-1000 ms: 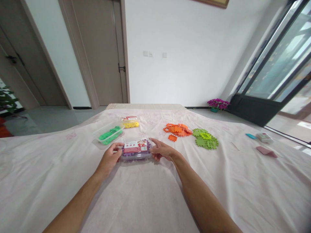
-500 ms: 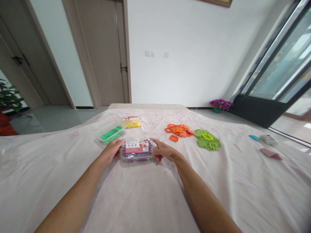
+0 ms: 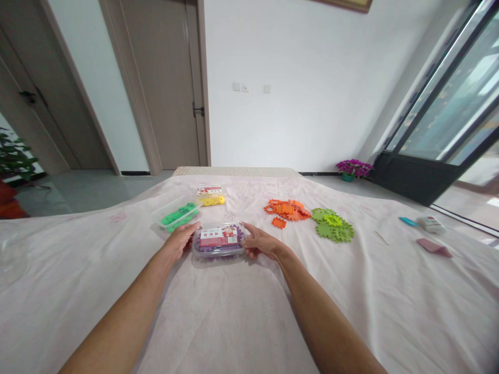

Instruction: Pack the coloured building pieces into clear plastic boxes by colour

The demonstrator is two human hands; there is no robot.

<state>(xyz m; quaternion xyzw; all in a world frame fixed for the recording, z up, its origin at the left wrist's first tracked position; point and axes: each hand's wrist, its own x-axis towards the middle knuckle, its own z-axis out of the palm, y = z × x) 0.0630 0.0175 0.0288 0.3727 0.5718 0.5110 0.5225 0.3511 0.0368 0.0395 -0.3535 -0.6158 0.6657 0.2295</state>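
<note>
A clear plastic box of purple pieces with a red and white label lies on the pale pink cloth. My left hand grips its left end and my right hand grips its right end, fingers curled round the edges. Just behind it sits an open clear box of green pieces, and farther back a box of yellow pieces.
Loose orange pieces and lime green pieces lie in piles to the right. A teal item, a small white object and a pink wedge rest at the far right. Doors stand behind; a glass door is at right.
The purple box has stayed between both hands; my left hand shifted slightly along its left end. The view has moved a little.
</note>
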